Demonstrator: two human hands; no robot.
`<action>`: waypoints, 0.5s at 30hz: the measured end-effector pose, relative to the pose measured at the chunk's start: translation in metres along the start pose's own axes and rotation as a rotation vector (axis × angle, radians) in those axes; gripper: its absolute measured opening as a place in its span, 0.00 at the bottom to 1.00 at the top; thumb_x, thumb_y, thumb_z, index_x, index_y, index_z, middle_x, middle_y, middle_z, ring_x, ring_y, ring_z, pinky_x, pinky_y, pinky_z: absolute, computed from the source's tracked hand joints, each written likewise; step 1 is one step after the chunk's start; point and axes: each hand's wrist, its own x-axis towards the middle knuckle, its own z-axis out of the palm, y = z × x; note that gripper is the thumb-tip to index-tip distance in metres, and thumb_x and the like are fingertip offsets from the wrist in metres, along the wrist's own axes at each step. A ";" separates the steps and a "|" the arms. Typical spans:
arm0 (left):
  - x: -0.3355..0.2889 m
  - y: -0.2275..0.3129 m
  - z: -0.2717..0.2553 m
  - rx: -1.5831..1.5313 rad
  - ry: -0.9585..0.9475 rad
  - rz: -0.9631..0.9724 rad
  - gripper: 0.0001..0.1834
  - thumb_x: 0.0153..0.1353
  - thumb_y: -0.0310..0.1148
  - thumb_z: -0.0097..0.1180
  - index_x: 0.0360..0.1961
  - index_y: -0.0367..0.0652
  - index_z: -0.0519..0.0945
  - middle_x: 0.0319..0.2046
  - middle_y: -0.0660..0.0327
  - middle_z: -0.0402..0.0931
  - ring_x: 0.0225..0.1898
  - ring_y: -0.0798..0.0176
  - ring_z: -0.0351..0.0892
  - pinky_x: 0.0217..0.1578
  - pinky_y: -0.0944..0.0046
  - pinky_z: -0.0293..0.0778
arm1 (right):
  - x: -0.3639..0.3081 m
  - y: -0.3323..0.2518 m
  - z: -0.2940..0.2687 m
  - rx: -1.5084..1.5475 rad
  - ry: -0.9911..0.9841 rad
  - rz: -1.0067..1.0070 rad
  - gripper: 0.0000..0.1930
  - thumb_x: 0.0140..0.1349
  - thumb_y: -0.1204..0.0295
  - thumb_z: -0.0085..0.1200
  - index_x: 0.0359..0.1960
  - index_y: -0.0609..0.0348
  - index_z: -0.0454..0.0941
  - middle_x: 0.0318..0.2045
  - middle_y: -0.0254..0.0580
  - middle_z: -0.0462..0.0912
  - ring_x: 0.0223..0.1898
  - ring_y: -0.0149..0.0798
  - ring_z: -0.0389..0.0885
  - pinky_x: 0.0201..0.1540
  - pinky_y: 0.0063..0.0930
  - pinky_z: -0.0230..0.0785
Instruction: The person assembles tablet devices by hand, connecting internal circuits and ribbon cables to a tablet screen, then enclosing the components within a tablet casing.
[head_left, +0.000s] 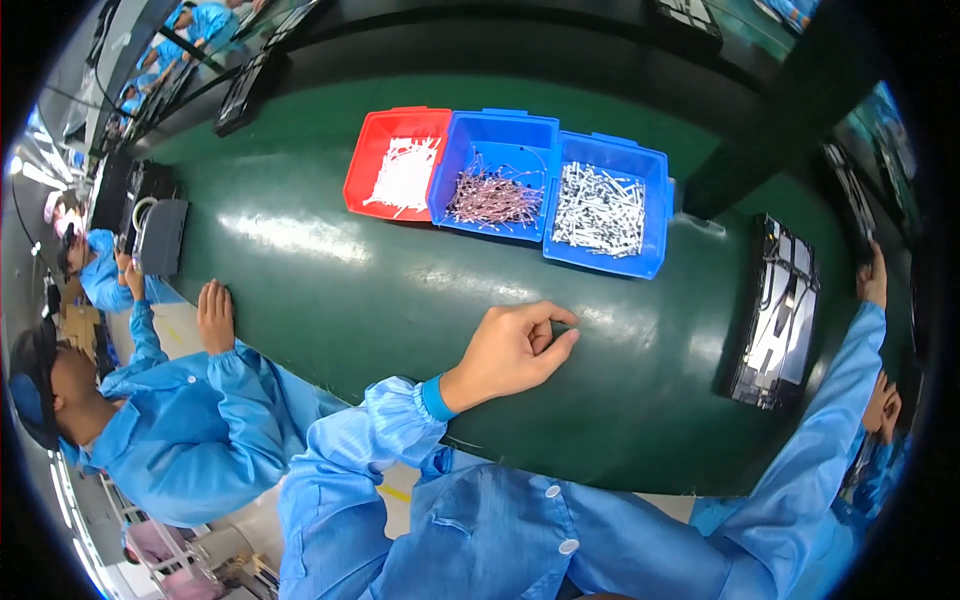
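Presently, I am facing a green table (640, 430), its glossy top reflecting the lights in pale streaks. A dark strip (430, 62) is running along its far side, and a black post (785, 120) is rising at the right. Three bins are standing side by side, touching, beyond the middle. The red bin (400, 117) is holding white pieces (405, 172); the middle blue bin (503, 130) is holding reddish wired pieces (495, 198); the right blue bin (610, 150) is holding white-and-black pieces (600, 210). At my left, a co-worker (190, 425) in blue is resting a hand (215, 315) on the table edge. Lamps (43, 175) are glowing farther left.

At the far right, the far unit (848, 190) is standing beyond the post, showing as a long, dark, narrow body with a paler face. My right hand (875, 277) is touching its lower end; the fingers are partly hidden, so I am not able to tell whether they are gripping. The near unit (775, 315) is lying lengthwise toward the table's right end, displaying a black frame, silvery panels and black cables.

My left hand (512, 350) is showing before the bins, fingers loosely curling, thumb and forefinger standing slightly apart, grasping nothing visible.
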 end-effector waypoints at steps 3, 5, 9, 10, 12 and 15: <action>0.002 -0.009 0.006 -0.106 -0.043 -0.062 0.06 0.60 0.26 0.62 0.39 0.37 0.84 0.14 0.73 0.68 0.17 0.81 0.61 0.19 0.74 0.57 | -0.053 -0.037 0.059 0.571 -0.153 0.358 0.06 0.66 0.66 0.58 0.38 0.53 0.80 0.14 0.27 0.53 0.09 0.23 0.49 0.10 0.20 0.38; 0.004 -0.015 0.003 -0.263 0.044 -0.060 0.05 0.62 0.25 0.61 0.38 0.36 0.84 0.18 0.74 0.72 0.20 0.83 0.62 0.19 0.77 0.57 | -0.122 -0.083 0.115 0.480 -0.120 0.276 0.11 0.65 0.64 0.60 0.28 0.53 0.75 0.12 0.26 0.50 0.08 0.24 0.48 0.10 0.19 0.38; 0.031 0.002 -0.046 0.393 0.524 0.431 0.05 0.55 0.23 0.65 0.33 0.41 0.84 0.18 0.62 0.70 0.17 0.68 0.69 0.18 0.67 0.65 | -0.213 -0.139 0.146 0.601 -0.017 0.191 0.20 0.63 0.65 0.60 0.17 0.49 0.63 0.11 0.26 0.54 0.07 0.24 0.49 0.10 0.20 0.40; 0.036 0.004 -0.060 0.499 0.572 0.422 0.05 0.57 0.23 0.64 0.36 0.39 0.84 0.20 0.63 0.69 0.20 0.71 0.67 0.21 0.69 0.63 | -0.241 -0.146 0.156 0.582 0.002 0.184 0.21 0.63 0.64 0.60 0.15 0.47 0.62 0.10 0.26 0.56 0.07 0.24 0.50 0.10 0.19 0.41; 0.056 0.006 -0.081 0.769 0.618 0.468 0.07 0.55 0.27 0.66 0.37 0.42 0.85 0.27 0.60 0.73 0.30 0.60 0.72 0.32 0.62 0.69 | -0.298 -0.148 0.158 0.499 -0.002 0.083 0.21 0.63 0.63 0.59 0.16 0.47 0.63 0.10 0.26 0.56 0.07 0.23 0.51 0.10 0.19 0.41; 0.076 0.001 -0.100 0.864 0.433 0.473 0.11 0.53 0.33 0.67 0.38 0.44 0.86 0.35 0.58 0.76 0.40 0.54 0.72 0.42 0.57 0.67 | -0.371 -0.131 0.127 0.372 -0.016 -0.035 0.14 0.64 0.61 0.57 0.23 0.49 0.71 0.13 0.25 0.65 0.06 0.21 0.51 0.10 0.18 0.41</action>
